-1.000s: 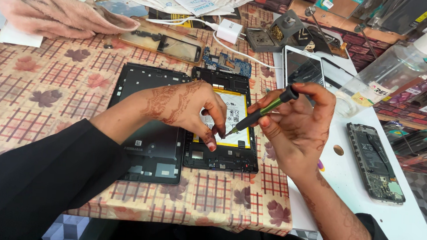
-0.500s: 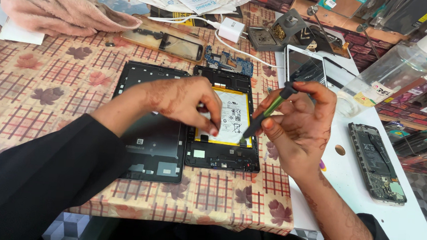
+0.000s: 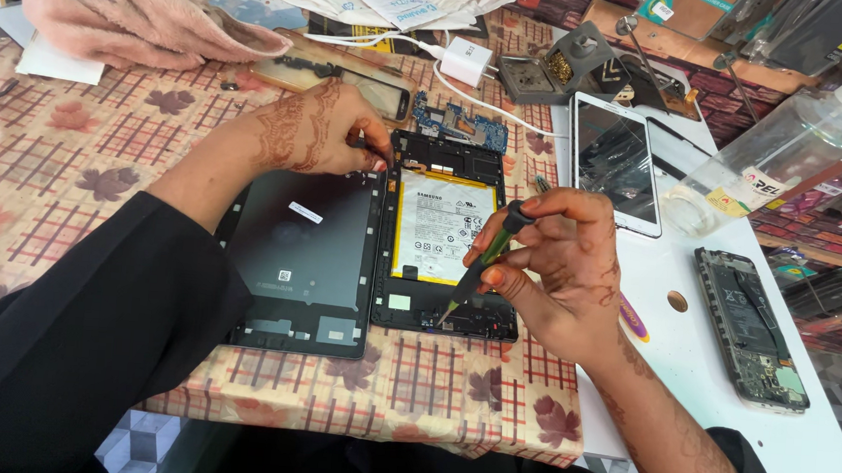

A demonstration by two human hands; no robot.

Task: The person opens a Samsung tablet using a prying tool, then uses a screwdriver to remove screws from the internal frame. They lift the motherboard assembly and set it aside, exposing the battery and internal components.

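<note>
At the centre of the frame an opened tablet (image 3: 446, 233) lay on the surface (image 3: 71, 158), battery exposed, its back cover (image 3: 301, 258) just left of it. The right hand (image 3: 562, 271) held a grip closed around a screwdriver (image 3: 483, 266), tip at the tablet's lower edge, seemingly working a screw there. The left hand (image 3: 320, 131) pinched the tablet's upper-left corner; the next move called for keeping the tip seated.

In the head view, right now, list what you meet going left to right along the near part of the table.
Dark back cover → opened tablet with its white battery → screwdriver in the right hand → stripped phone frame on the white board.
</note>
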